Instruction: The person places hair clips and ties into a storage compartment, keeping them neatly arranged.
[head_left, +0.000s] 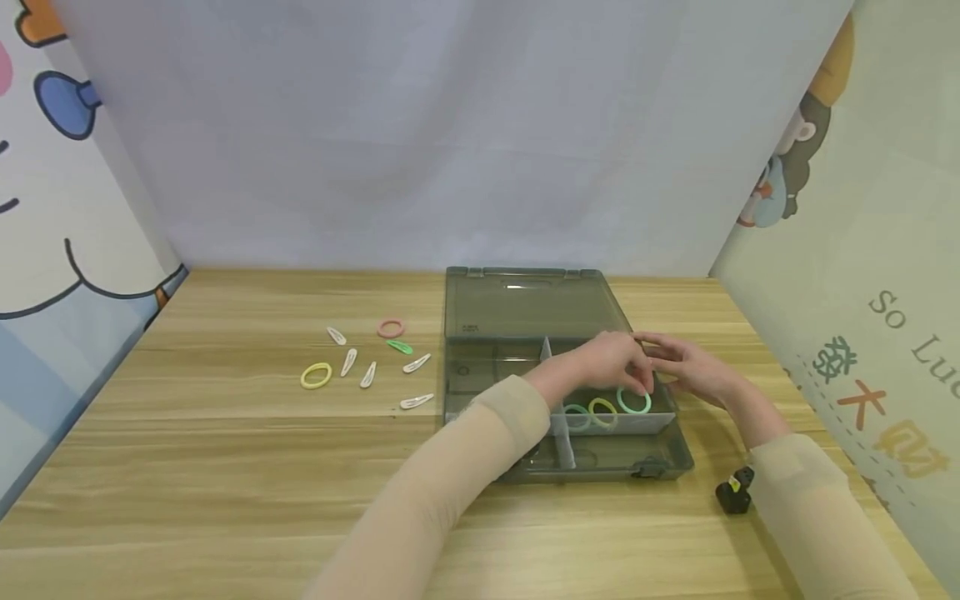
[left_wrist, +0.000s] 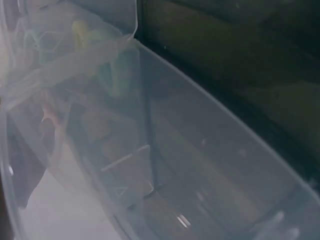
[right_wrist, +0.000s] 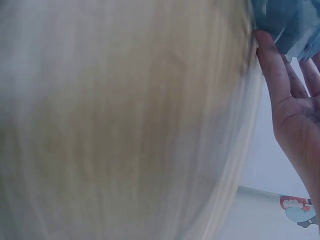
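Observation:
A translucent dark grey compartment box point(head_left: 480, 375) lies on the table with its lid point(head_left: 536, 304) folded back. My left hand point(head_left: 603, 362) reaches into its right-hand compartment, fingers bent down, pinching a mint-green hair tie point(head_left: 633, 412). Beside that tie are a yellow hair tie point(head_left: 602, 413) and a teal one point(head_left: 576, 417), by a pale divider point(head_left: 637, 425). The left wrist view is hazy and shows mostly clear dividers point(left_wrist: 210, 135). My right hand point(head_left: 693, 371) rests against the box's right side, its fingers point(right_wrist: 274, 70) extended and touching the edge.
Left of the box lie several white snap hair clips point(head_left: 367, 374), a green clip point(head_left: 400, 346), a pink hair tie point(head_left: 391, 328) and a yellow hair tie point(head_left: 316, 376). A small black object point(head_left: 733, 492) is near the right forearm. A pale curtain point(head_left: 450, 133) hangs behind the table.

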